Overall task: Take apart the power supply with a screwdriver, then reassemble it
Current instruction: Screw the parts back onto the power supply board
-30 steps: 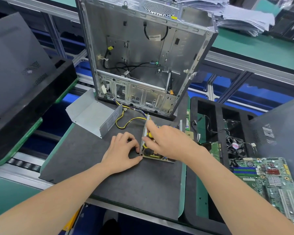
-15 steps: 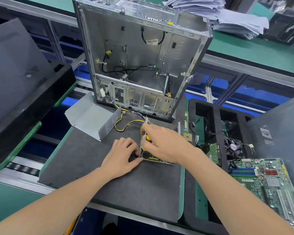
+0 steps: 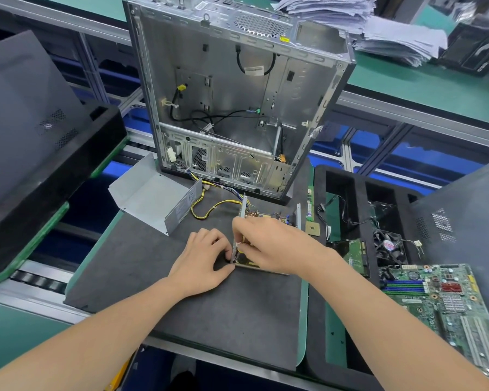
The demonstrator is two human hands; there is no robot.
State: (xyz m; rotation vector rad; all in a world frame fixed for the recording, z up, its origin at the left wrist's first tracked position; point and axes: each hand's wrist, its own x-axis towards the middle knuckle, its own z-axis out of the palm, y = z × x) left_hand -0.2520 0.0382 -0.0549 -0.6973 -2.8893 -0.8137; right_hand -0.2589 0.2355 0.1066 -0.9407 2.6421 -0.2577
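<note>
Fingers (image 3: 222,241) on power supply (image 3: 261,215), case (image 3: 237,94) behind.

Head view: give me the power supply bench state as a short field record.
power supply: open, board exposed, on black mat
cover: off, lying left of it
left hand: grips its near corner
right hand: pinches at its side wall
screwdriver: not visible
computer case: upright behind, side open
</note>
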